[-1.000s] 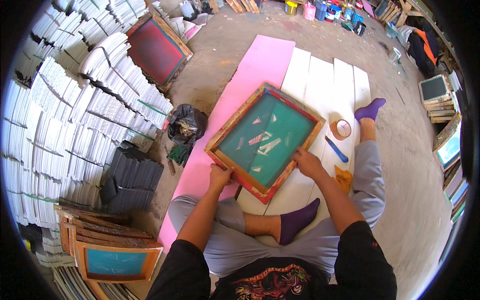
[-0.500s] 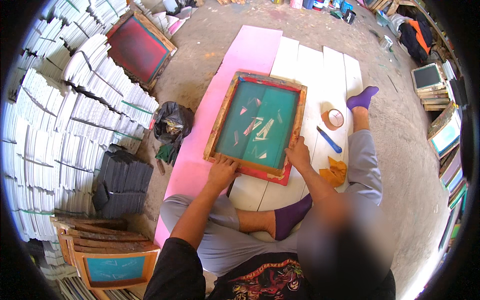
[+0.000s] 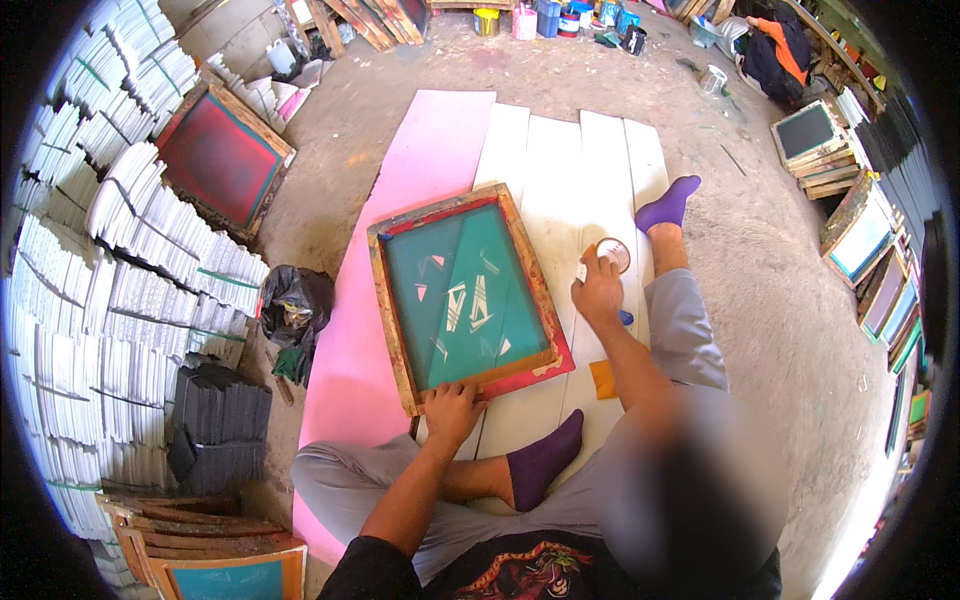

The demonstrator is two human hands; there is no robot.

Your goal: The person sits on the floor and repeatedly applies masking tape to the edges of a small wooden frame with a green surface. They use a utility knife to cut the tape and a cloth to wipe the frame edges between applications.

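A silk-screen frame (image 3: 556, 342) with a wooden border and green mesh lies tilted on the boards. Pale angular shapes show in the mesh. My left hand (image 3: 452, 412) grips its near rail, fingers curled over the wood. To the right of the frame, my right hand (image 3: 598, 290) has its fingers closed on the edge of a brown roll of tape (image 3: 613, 255). A blue cutter knife (image 3: 626, 318) shows only in part beside my right wrist. Under that forearm, a yellow-orange piece of cloth or paper (image 3: 603, 380) is half covered.
Pink and white boards (image 3: 440, 140) form the work surface. Stacked white bundles (image 3: 180, 230) and a black plastic bag (image 3: 297, 300) stand at the left. More screen frames (image 3: 222, 160) lean around the floor. Paint tins (image 3: 524, 24) sit at the back. My feet rest on the boards.
My right hand has let go of the screen frame's right side and moved to the tape roll. My left hand stays on the near rail. The head view has shifted, showing more of the background.
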